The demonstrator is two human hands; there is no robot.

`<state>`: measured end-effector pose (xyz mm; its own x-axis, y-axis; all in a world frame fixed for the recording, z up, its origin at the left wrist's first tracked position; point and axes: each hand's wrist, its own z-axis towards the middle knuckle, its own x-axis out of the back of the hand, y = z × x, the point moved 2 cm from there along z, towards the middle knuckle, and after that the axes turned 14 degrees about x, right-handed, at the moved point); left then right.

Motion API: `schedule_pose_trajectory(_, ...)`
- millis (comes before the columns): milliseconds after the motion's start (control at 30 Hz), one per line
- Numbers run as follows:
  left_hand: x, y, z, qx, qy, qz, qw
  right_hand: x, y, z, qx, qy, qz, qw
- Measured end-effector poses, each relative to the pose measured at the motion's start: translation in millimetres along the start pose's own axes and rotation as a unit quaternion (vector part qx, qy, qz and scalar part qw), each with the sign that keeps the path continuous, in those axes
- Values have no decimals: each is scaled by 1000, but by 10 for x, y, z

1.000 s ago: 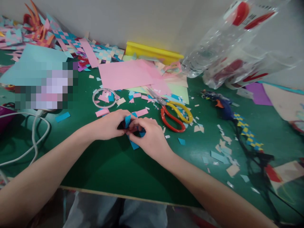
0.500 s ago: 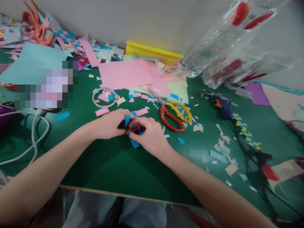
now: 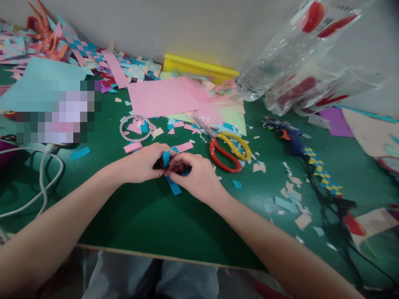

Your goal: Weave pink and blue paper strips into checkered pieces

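Both hands meet over the front middle of the green table (image 3: 140, 224), their fingers pinched on blue paper strips (image 3: 174, 185). One strip end sticks up between my left hand (image 3: 146, 164) and my right hand (image 3: 201, 176); another slants down below the fingertips. The fingers hide where the strips meet. Just right of my right hand lie scissors (image 3: 226, 153) with one red and one yellow handle loop, blades pointing away. A clear ring, like a tape roll (image 3: 135, 128), rests behind my left hand among small pink and blue paper scraps (image 3: 183, 146).
Pink paper sheets (image 3: 165, 97) lie at the back before a yellow tray-like piece (image 3: 199, 68). Plastic cups in clear wrapping (image 3: 299, 79) lean on the wall at right. A white cable (image 3: 43, 178) loops at left, and a dark glue-gun-like tool (image 3: 296, 143) lies at right.
The view has shifted slightly. Both hands keep their pinch on the blue paper strips, and the lower strip end has turned a little; nothing else visibly moved.
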<state>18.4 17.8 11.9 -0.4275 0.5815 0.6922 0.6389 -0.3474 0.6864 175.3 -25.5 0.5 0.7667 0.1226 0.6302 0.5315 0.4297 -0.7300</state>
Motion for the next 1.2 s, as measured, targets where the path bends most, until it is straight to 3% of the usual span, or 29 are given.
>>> schedule_pose_trajectory(733, -1, -8, 18, 28, -18, 21, 999, -46, -55, 8, -10, 10, -42, 999)
schedule_pose_trajectory(1200, 4, -15, 10, 28, -15, -5, 999, -22, -5, 0, -8, 8, -5, 1000)
